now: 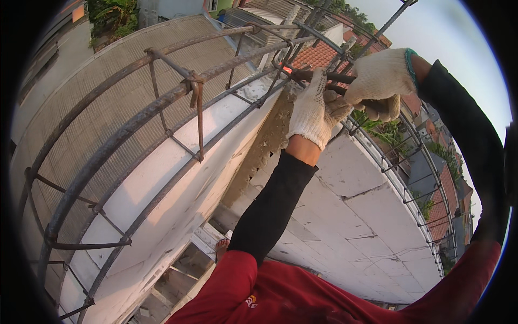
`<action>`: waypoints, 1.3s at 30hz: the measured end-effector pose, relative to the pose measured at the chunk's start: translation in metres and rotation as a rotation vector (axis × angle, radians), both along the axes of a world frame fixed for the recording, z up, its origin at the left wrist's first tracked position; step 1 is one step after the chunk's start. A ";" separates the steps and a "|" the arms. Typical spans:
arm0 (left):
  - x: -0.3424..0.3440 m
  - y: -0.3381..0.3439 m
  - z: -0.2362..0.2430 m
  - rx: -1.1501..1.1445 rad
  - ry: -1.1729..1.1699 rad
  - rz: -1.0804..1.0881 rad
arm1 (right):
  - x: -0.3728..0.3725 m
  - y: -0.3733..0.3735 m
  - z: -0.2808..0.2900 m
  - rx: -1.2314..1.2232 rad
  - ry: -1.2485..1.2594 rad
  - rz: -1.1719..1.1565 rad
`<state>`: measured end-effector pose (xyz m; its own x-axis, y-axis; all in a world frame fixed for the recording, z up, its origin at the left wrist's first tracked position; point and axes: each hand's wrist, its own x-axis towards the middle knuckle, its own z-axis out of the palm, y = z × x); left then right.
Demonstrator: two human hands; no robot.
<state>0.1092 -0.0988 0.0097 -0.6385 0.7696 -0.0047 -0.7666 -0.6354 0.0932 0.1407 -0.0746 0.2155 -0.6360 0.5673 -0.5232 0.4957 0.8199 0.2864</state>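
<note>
Off-white knit gloves (310,127) cover the left hand (317,105) and right hand (382,78), both partly curled at dark brown metal bars (341,78), exact grip unclear.

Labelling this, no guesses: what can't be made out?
Head view: anything inside the right hand; curled fingers hide it.
Head view: what's directly behind the left hand, which blocks it.
Head view: foot, mostly behind the left sleeve.
Head view: left rebar cage, near end cut off by picture's edge.
</note>
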 end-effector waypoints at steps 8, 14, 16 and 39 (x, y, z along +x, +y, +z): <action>-0.001 -0.026 -0.045 -0.164 0.207 0.157 | 0.057 0.033 -0.087 -0.742 0.383 -0.028; -0.030 -0.028 -0.075 -0.351 0.385 0.175 | 0.065 -0.008 -0.150 -0.398 0.527 -0.020; -0.043 -0.017 -0.093 -0.251 0.362 0.134 | 0.063 -0.012 -0.172 -0.228 0.586 0.093; -0.021 -0.035 -0.093 -0.541 0.393 0.361 | 0.189 0.001 -0.283 -1.751 0.768 -0.608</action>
<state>0.0883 -0.1341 -0.0837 -0.8828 0.4678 -0.0418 -0.3656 -0.6287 0.6864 0.3300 -0.0735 -0.0671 -0.9126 0.0279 -0.4079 0.3701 -0.3676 -0.8532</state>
